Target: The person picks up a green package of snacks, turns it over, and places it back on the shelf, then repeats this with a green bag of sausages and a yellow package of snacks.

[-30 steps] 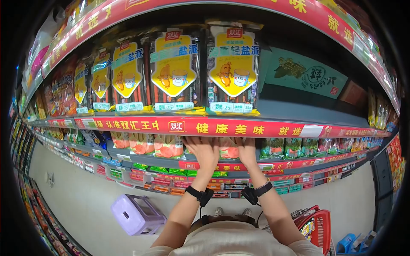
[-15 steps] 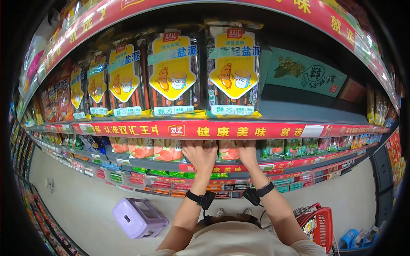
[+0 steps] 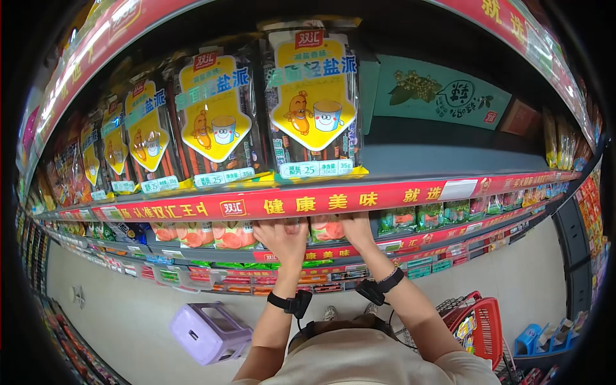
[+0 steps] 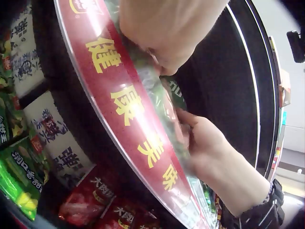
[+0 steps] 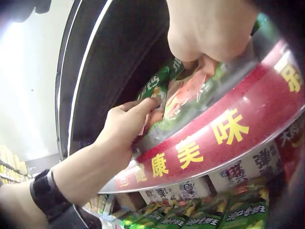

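Below the red shelf strip in the head view, the left hand (image 3: 282, 242) and right hand (image 3: 358, 232) are on either side of a pink-and-green package (image 3: 327, 228). The right wrist view shows the left hand (image 5: 116, 126) pinching one side of this package (image 5: 186, 95), while the right hand (image 5: 214, 31) bends over the other side, fingertips mostly hidden. In the left wrist view, the right hand (image 4: 207, 145) has its thumb and fingers around the package's far side. There the left hand (image 4: 167, 36) covers its near side.
Yellow-labelled sausage packs (image 3: 314, 109) line the shelf above, beside a green box (image 3: 443, 96). More pink packages (image 3: 234, 235) lie left of the hands. A purple stool (image 3: 208, 333) stands on the floor at left, a red shopping cart (image 3: 484, 330) at right.
The shelves and both hands have shifted left in the head view, and the upper packs look larger. Both hands remain at the sides of the package.
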Tool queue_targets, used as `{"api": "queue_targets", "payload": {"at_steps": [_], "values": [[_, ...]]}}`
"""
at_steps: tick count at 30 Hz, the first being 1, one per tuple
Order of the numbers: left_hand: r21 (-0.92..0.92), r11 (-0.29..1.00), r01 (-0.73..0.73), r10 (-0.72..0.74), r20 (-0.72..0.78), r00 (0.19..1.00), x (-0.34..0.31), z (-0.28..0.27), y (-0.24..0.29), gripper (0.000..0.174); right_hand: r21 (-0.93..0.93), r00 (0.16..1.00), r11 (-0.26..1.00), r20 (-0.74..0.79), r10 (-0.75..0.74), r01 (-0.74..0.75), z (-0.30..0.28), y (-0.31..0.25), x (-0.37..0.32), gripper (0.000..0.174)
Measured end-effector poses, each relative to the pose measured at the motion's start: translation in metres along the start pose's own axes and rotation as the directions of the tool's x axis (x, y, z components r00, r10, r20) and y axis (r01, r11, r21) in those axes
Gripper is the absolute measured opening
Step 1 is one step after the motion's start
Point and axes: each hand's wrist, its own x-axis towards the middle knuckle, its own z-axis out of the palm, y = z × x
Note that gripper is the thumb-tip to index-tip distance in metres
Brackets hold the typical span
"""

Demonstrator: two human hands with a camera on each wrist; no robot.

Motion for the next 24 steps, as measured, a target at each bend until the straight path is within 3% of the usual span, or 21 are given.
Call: {"api": "queue_targets", "payload": {"at_steps": [4, 7, 10, 14, 15, 16, 17, 18, 20, 21, 24], "values": [[0.05, 0.999, 0.013, -0.014, 0.017, 1.0, 0.003, 0.003, 0.006, 0.069, 0.024, 0.996, 0.998, 0.062, 0.062, -0.064, -0.008, -0.011, 0.0, 0.035], [0.15, 0.988, 0.035, -0.049, 0.091, 0.995, 0.005, 0.004, 0.012, 0.088, -0.051, 0.993, 0.999, 0.116, -0.012, 0.018, -0.008, 0.002, 0.004, 0.034], [0.127, 0.992, -0.01, 0.0, 0.084, 0.996, 0.006, 0.004, 0.014, 0.085, -0.07, 0.987, 0.996, 0.158, -0.037, 0.048, -0.01, -0.005, 0.004, 0.035], [0.092, 0.995, 0.031, -0.046, 0.163, 0.986, 0.008, 0.0, 0.014, 0.087, -0.071, 0.997, 0.996, 0.053, -0.047, 0.051, -0.002, -0.009, 0.0, 0.029], [0.09, 0.996, 0.017, -0.032, 0.165, 0.986, 0.01, -0.004, 0.017, 0.087, -0.188, 0.992, 0.974, 0.029, -0.126, 0.129, -0.002, -0.012, -0.002, 0.031], [0.119, 0.99, -0.08, 0.055, 0.201, 0.978, 0.012, -0.009, 0.02, 0.079, -0.306, 0.979, 0.931, 0.015, -0.204, 0.199, -0.002, -0.014, -0.003, 0.033], [0.144, 0.974, -0.175, 0.138, 0.238, 0.961, 0.014, -0.012, 0.024, 0.071, -0.305, 0.979, 0.932, 0.004, -0.204, 0.196, -0.001, -0.015, -0.004, 0.033], [0.14, 0.973, -0.183, 0.146, 0.237, 0.96, 0.014, -0.011, 0.025, 0.071, -0.321, 0.971, 0.919, 0.012, -0.239, 0.23, -0.001, -0.015, -0.004, 0.035], [0.028, 0.967, -0.252, 0.227, 0.348, 0.91, 0.013, -0.009, 0.025, 0.052, -0.338, 0.961, 0.903, 0.019, -0.274, 0.264, -0.002, -0.023, -0.004, 0.036], [0.008, 0.968, -0.251, 0.236, 0.319, 0.918, 0.015, -0.006, 0.028, 0.041, -0.4, 0.946, 0.862, 0.05, -0.321, 0.313, -0.003, -0.029, -0.006, 0.037], [0.016, 0.97, -0.244, 0.223, 0.347, 0.911, 0.014, 0.002, 0.023, 0.039, -0.486, 0.918, 0.786, 0.102, -0.384, 0.382, -0.005, -0.043, -0.006, 0.039]]}}
